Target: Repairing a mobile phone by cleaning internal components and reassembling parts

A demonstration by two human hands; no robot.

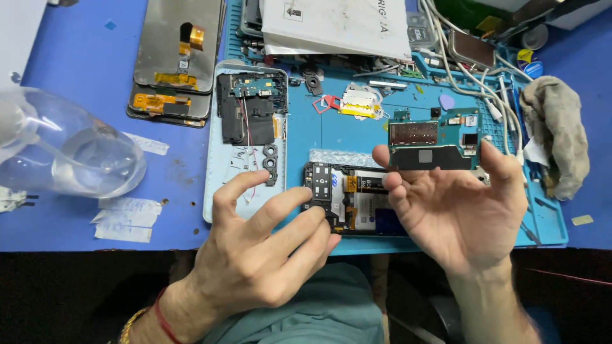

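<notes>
The right hand [462, 207] is raised with the palm up, and its thumb and fingertips pinch a green circuit board [435, 139] by the two short edges, so the board stands above the blue work mat [306, 127]. The left hand [261, 248] holds nothing; its fingers are spread a little, and the fingertips touch the upper corner of an opened phone [354, 197], which lies flat on the mat with its battery visible. Just left of the phone lies a pale blue back cover [245, 143] with a black inner frame on it. Farther left on the blue desk [76, 76] stand a clear plastic bottle [70, 153] and a stack of phone screens [175, 60]. At the right edge of the mat lies a grey cloth [561, 130].
</notes>
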